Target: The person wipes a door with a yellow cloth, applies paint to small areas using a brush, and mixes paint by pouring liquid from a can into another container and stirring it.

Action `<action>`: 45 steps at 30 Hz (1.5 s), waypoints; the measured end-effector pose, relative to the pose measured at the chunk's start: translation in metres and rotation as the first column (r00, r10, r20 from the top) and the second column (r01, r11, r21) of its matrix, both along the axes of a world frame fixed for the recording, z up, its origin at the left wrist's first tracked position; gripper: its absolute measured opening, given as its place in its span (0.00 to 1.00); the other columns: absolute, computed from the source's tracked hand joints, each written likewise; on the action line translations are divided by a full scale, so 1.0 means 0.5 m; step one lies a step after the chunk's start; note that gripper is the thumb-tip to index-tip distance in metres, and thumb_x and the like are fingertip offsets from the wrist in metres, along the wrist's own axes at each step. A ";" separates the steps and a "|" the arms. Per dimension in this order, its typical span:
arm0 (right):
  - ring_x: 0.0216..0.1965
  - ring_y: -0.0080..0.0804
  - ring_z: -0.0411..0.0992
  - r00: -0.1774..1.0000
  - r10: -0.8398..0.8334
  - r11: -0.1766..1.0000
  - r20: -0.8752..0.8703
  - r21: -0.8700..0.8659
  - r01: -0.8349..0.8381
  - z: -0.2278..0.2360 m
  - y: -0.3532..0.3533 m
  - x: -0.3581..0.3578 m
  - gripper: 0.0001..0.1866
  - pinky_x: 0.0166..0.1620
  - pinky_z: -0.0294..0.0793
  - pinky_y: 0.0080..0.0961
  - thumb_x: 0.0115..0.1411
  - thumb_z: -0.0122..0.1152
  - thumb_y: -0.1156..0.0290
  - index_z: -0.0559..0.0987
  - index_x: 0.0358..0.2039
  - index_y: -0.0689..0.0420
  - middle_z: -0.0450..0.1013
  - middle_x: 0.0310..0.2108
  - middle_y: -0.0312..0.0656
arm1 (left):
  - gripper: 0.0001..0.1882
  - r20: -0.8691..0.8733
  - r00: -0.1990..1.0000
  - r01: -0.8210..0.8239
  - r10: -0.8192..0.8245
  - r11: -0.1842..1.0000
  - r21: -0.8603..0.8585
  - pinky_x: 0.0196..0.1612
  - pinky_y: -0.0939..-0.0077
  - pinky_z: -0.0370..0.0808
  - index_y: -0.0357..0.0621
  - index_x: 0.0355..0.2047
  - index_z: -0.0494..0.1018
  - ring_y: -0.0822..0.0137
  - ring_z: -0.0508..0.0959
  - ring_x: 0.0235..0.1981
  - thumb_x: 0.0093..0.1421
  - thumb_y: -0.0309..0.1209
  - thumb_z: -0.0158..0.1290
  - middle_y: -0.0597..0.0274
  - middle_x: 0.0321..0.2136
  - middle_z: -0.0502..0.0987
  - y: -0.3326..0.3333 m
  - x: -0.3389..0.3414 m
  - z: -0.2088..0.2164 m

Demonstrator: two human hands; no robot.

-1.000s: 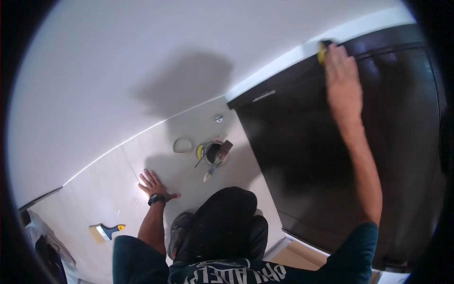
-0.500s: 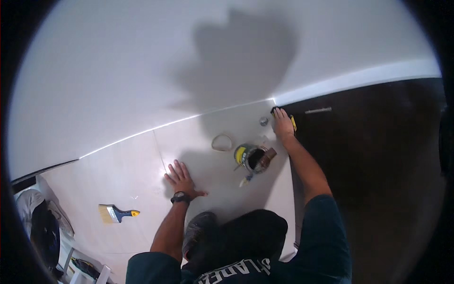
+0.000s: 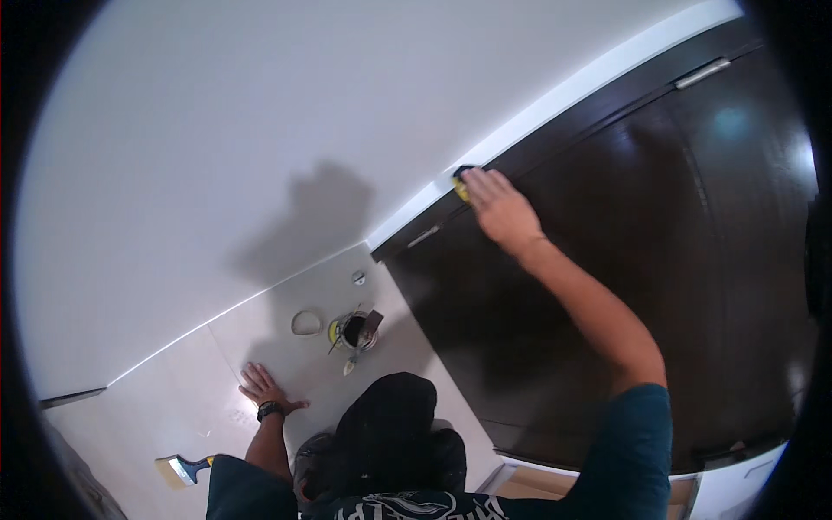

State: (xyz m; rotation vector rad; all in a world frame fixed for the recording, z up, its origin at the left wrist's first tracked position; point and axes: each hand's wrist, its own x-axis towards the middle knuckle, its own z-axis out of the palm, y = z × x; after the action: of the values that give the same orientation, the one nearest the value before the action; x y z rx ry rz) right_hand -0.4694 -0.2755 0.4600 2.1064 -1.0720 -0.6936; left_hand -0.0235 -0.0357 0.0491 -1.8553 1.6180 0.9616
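My right hand (image 3: 503, 208) is closed on a small black-and-yellow block (image 3: 462, 188), whose exact kind I cannot make out. It presses the block against the dark door frame (image 3: 555, 143), beside the white trim strip. My left hand (image 3: 262, 387), with a dark watch at the wrist, lies flat on the pale floor with fingers spread and nothing in it. Between the hands, nearer my left, stands an open can (image 3: 336, 332) with a yellow label and dark contents. A brown flat piece (image 3: 370, 323) leans across its rim.
A beige ring (image 3: 306, 323) and a small metal knob-like piece (image 3: 359, 277) lie near the can. A small light-tipped brush (image 3: 350, 366) sits below it. A wide paintbrush (image 3: 178, 471) rests at lower left. The dark door (image 3: 589, 347) with metal hinges fills the right side.
My right hand has moved with the block from the bottom corner of the door frame up along it. My left hand stays planted on the floor. The view has swung toward the door.
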 end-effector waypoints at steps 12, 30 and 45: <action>0.76 0.40 0.52 0.959 -0.220 0.793 -0.178 -0.606 0.070 0.557 0.153 -0.033 0.26 0.77 0.50 0.38 0.67 0.49 0.74 0.71 0.66 0.64 0.56 0.75 0.44 | 0.96 0.026 0.999 0.034 -0.034 0.999 0.022 0.72 0.27 0.29 0.34 0.74 0.20 0.35 0.22 0.76 0.25 0.77 0.69 0.39 0.76 0.20 0.005 0.000 0.015; 0.63 0.37 0.73 -0.868 0.025 0.662 0.495 0.643 0.386 -0.295 1.011 0.061 0.33 0.67 0.69 0.28 0.52 0.44 0.87 0.78 0.60 0.60 0.76 0.60 0.44 | 0.64 -0.444 0.891 -0.090 0.090 0.996 0.020 0.77 0.57 0.48 0.14 0.69 0.48 0.37 0.53 0.74 0.57 0.61 0.64 0.23 0.71 0.53 0.111 0.265 -0.075; 0.56 0.54 0.76 -0.461 0.521 0.834 -0.718 0.315 0.453 -0.570 1.384 0.205 0.26 0.64 0.72 0.53 0.65 0.49 0.61 0.75 0.58 0.63 0.76 0.57 0.53 | 0.47 -0.403 0.416 0.290 -0.815 0.539 -0.791 0.71 0.53 0.60 0.25 0.70 0.54 0.38 0.64 0.68 0.67 0.53 0.57 0.29 0.67 0.63 0.287 -0.300 0.368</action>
State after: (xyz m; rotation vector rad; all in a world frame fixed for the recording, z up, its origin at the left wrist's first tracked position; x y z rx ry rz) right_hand -0.3668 0.4166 0.1752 0.6291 0.5744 -2.4395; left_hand -0.1733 0.1078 0.2329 -0.8799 3.1787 0.9407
